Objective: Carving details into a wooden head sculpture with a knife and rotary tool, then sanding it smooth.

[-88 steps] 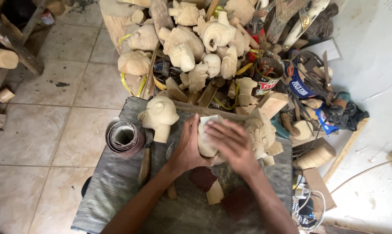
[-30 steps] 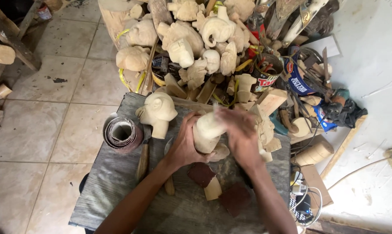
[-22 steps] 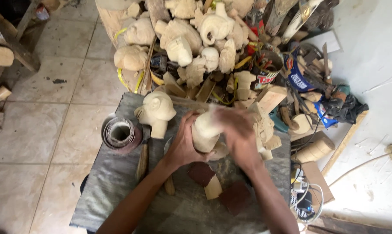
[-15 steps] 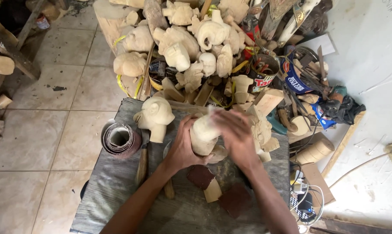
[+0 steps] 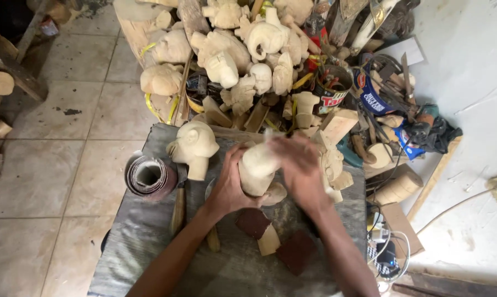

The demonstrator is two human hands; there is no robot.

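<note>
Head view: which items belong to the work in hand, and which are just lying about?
In hand:
- pale carved wooden figure
- left hand holding it
- right hand on it

Lying about:
- pale carved wooden head
- grey roll of sandpaper
- dark red-brown sandpaper pieces
- pile of pale carvings

Two hands grip a pale carved wooden figure over a grey workbench.

The left hand [image 5: 229,190] clasps the pale carved wooden figure [image 5: 258,168] from the side; the right hand [image 5: 301,168], blurred, covers its other side. A pale carved wooden head [image 5: 196,146] stands near the grey workbench's [image 5: 149,242] far left corner, a roll of sandpaper [image 5: 148,176] at its left edge.
</note>
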